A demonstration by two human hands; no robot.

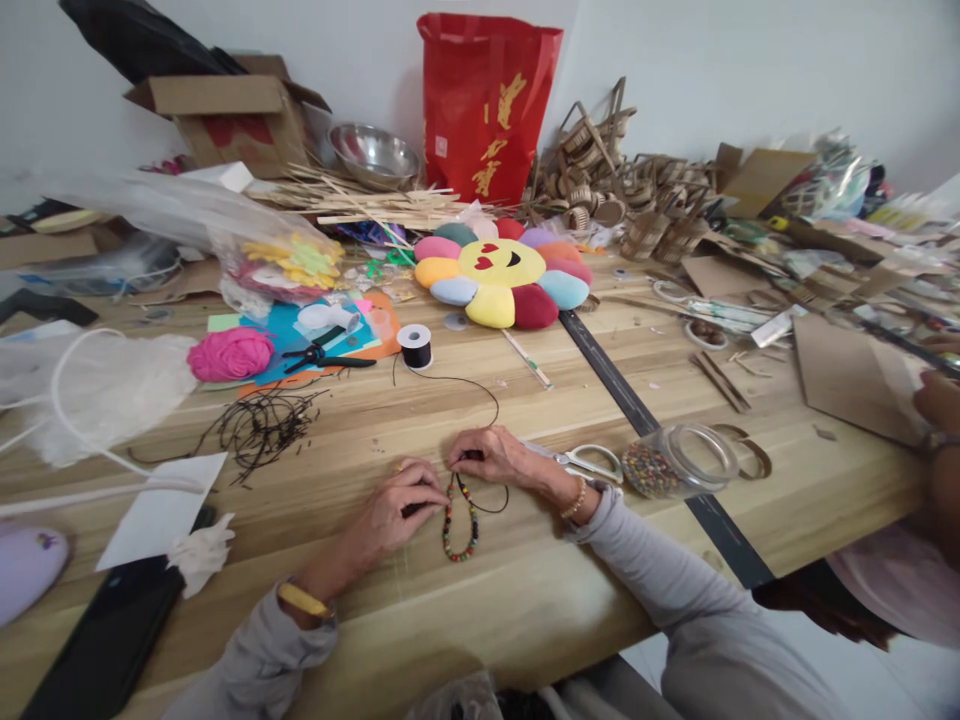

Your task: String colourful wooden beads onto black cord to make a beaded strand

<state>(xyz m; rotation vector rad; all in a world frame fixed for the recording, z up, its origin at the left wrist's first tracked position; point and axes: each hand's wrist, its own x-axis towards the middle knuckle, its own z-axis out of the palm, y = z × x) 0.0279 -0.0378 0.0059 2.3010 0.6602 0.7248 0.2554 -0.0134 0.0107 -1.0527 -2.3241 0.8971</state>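
A loop of multicoloured beads on black cord (459, 550) lies on the wooden table between my hands. My left hand (397, 502) is closed in a pinch at the upper left end of the beaded loop. Just above the beads, my right hand (491, 455) pinches the black cord with thumb and forefinger. From there the cord runs up to a white spool of black cord (415, 346), and a further bend of it lies right of the beads. Scissors with white handles (595, 462) rest partly behind my right wrist.
A tipped clear jar of small beads (656, 468) lies to the right. A flower cushion (510, 270), black pliers (322, 358), pink yarn (230, 354) and a tangle of black cords (259, 425) lie beyond. A black metal strip (622, 385) crosses the table. Another person's hand (937, 400) shows at right.
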